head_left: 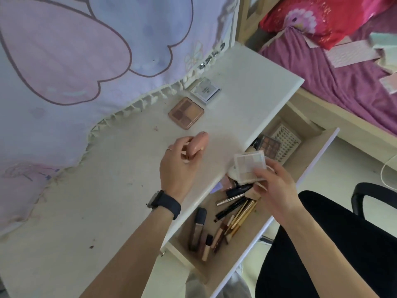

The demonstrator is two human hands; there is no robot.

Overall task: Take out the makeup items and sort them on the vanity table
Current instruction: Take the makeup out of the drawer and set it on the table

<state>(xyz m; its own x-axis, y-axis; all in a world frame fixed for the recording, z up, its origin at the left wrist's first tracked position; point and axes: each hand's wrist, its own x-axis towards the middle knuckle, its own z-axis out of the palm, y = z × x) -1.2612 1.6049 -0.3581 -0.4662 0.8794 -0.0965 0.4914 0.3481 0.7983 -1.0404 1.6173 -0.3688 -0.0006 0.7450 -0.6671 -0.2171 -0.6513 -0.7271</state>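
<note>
Two palettes [186, 112] lie on the table [120, 190]; brushes [240, 214] in the drawer [305, 168] right.

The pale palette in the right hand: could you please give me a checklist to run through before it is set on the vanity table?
1. Grip secure: ok; the right hand pinches the pale palette by its lower edge, above the open drawer.
2. Other hand free to help: not ok; the left hand holds a pink case over the vanity table.
3. Bare spot to receive it: ok; there is room beside the brown palette and silver compact.
4. Palette lid shut: cannot tell.
5. Pink case already resting on the table: cannot tell.
</note>
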